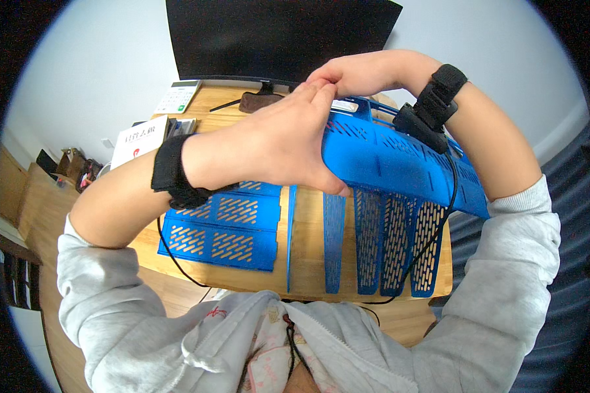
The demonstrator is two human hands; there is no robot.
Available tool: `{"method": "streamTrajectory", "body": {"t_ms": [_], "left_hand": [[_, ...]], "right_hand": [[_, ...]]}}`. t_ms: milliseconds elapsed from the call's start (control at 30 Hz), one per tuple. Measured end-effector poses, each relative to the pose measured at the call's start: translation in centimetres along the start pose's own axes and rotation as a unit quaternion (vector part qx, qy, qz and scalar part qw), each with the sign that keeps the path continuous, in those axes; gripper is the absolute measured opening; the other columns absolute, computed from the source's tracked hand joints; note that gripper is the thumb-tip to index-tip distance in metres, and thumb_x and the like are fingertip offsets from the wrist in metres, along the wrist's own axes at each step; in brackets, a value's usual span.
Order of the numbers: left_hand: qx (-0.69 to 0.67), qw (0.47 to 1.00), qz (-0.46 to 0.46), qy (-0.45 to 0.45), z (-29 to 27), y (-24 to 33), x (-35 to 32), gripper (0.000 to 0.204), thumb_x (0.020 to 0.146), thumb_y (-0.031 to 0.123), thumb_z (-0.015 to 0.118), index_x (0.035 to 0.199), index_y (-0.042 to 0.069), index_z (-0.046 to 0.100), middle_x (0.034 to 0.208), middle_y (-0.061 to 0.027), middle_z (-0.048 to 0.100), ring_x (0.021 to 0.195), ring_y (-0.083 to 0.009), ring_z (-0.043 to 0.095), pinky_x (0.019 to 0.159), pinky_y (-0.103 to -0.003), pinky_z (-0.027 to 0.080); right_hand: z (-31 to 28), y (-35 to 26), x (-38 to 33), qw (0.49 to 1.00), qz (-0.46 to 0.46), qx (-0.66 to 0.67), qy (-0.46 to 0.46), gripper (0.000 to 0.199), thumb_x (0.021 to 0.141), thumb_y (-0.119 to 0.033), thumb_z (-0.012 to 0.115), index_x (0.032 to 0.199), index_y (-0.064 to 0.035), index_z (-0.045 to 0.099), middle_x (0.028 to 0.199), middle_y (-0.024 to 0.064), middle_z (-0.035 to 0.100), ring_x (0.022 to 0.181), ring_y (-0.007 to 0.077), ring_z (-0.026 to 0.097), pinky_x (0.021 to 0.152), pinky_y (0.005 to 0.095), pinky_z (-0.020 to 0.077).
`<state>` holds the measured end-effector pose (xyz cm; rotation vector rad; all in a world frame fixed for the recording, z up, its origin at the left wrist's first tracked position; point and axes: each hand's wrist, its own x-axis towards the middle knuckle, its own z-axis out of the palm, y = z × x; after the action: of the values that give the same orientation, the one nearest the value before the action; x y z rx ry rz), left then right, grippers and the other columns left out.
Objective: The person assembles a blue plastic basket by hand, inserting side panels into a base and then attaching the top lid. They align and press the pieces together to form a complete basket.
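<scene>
A blue plastic file rack point(380, 147) with slotted upright dividers point(394, 249) stands on the right half of the desk. My left hand point(269, 141) grips the left end of its broad panel, thumb on the near edge and fingers stretched to the far edge. Curled in from the far side, my right hand point(364, 73) has its fingers closed at the far left corner, against my left fingertips. What lies under those fingers is mostly hidden. Left of the rack, a flat blue slotted panel point(219, 229) rests on the wood, partly covered by my left wrist.
A black monitor point(278, 39) rises behind the desk point(305, 252). At the back left are a white calculator point(178, 97) and a stack of books point(137, 141). Black cables point(426, 245) hang from both wrist straps. Dark blue fabric point(557, 216) lies right of the desk.
</scene>
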<state>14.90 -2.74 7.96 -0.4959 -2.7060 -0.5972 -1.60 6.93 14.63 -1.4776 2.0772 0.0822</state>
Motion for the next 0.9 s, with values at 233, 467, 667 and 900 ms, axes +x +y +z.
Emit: {"method": "streamTrajectory", "body": {"t_ms": [233, 467, 667, 900], "left_hand": [[-0.043, 0.999, -0.005, 0.021, 1.1, -1.3, 0.3, 0.124, 0.053, 0.054, 0.085, 0.132, -0.022, 0.027, 0.129, -0.0388, 0.042, 0.12, -0.0449, 0.05, 0.101, -0.038, 0.045], [-0.01, 0.999, -0.041, 0.0, 1.6, -1.3, 0.7, 0.128, 0.058, 0.053, 0.083, 0.144, -0.013, 0.015, 0.137, -0.0349, 0.038, 0.124, -0.0404, 0.048, 0.103, -0.036, 0.041], [-0.09, 0.983, -0.102, -0.126, -0.2, -2.3, 0.7, 0.13, 0.063, 0.057, 0.081, 0.149, -0.007, 0.008, 0.142, -0.0335, 0.036, 0.133, -0.0385, 0.04, 0.109, -0.035, 0.034], [0.032, 0.981, -0.101, -0.165, -1.9, -2.2, 0.6, 0.13, 0.061, 0.057, 0.083, 0.15, -0.002, 0.01, 0.156, -0.0257, 0.013, 0.145, -0.0352, 0.015, 0.118, -0.039, 0.018]], "right_hand": [[0.5, 0.0, -0.6, 0.997, 0.009, 0.017, 0.08, 0.036, 0.093, -0.011, 0.053, 0.128, -0.0038, 0.048, 0.114, 0.0085, 0.065, 0.107, 0.0177, 0.056, 0.094, 0.0322, 0.0433], [1.0, -0.6, -0.7, 0.996, 0.009, 0.052, 0.069, 0.046, 0.093, -0.015, 0.055, 0.136, -0.0044, 0.042, 0.123, 0.0115, 0.061, 0.115, 0.0204, 0.053, 0.099, 0.0334, 0.0408], [-1.1, 3.1, -6.6, 0.995, -0.053, 0.005, 0.087, 0.075, 0.09, -0.04, 0.062, 0.15, -0.0093, 0.028, 0.151, 0.0173, 0.034, 0.141, 0.0298, 0.03, 0.114, 0.0402, 0.0284], [3.5, 8.8, -25.6, 0.964, 0.164, -0.01, 0.21, 0.122, 0.056, -0.069, 0.077, 0.152, -0.0161, 0.025, 0.155, 0.0172, 0.026, 0.142, 0.0354, 0.026, 0.112, 0.0572, 0.0242]]}}
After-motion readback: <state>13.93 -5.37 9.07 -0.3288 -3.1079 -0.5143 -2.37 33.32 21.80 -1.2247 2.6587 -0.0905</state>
